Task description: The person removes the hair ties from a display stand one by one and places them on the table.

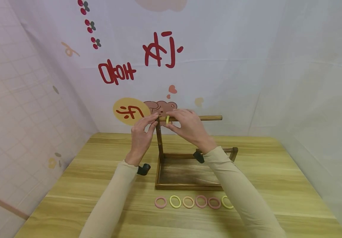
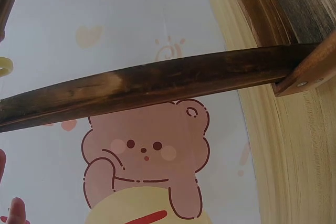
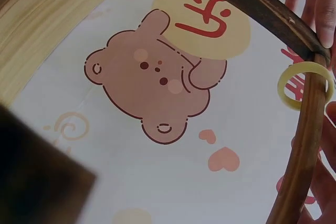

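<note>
A dark wooden rack stands on the table, with an upright post and a horizontal rod at its top. My left hand grips the top corner, where post and rod meet, between fingertips and thumb. My right hand pinches a yellow ring close to that corner. Seen from the right wrist, the yellow ring encircles the rod. The left wrist view shows the post crossing the picture, and part of the yellow ring at the left edge.
In front of the rack's base lies a row of several rings, among them a pink ring, a yellow ring and an orange ring. A lower bar rises at the base's right end. A printed curtain hangs behind the table.
</note>
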### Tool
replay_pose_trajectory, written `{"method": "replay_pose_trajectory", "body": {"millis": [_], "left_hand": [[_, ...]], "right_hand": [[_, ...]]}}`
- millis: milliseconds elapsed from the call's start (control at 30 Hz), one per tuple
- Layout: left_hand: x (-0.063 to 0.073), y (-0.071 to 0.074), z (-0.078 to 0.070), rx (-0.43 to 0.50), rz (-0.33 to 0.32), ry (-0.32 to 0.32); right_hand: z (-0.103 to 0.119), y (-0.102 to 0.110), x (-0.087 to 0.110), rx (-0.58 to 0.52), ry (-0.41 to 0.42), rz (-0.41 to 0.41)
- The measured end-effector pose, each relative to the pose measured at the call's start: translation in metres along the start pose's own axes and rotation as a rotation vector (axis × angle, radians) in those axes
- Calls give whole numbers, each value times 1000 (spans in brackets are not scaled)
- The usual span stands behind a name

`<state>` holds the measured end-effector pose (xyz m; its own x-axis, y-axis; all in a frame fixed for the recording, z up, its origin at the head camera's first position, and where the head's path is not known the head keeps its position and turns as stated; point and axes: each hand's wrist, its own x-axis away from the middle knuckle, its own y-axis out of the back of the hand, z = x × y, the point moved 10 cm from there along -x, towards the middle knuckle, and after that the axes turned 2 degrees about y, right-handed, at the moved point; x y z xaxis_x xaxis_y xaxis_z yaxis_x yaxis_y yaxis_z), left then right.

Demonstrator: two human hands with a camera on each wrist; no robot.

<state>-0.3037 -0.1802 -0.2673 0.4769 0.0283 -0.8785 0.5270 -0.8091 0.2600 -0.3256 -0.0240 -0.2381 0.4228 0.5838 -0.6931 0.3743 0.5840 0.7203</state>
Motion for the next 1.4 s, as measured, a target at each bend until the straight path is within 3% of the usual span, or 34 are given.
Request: {"method": "replay_pose_trajectory", "body": {"millis": [300, 533, 833, 1400], "left_hand": [[0, 0, -2, -15, 7, -1], [-1, 0, -2, -9, 6, -1], [0, 0, -2, -9, 3, -3], [1, 0, -2, -12, 6, -1]], "right_hand": [[-2, -7, 0, 65, -24, 36], [-1, -6, -1, 97, 5, 1], [2, -3, -1, 91, 38, -37], [0, 3, 2, 65, 44, -31]]}}
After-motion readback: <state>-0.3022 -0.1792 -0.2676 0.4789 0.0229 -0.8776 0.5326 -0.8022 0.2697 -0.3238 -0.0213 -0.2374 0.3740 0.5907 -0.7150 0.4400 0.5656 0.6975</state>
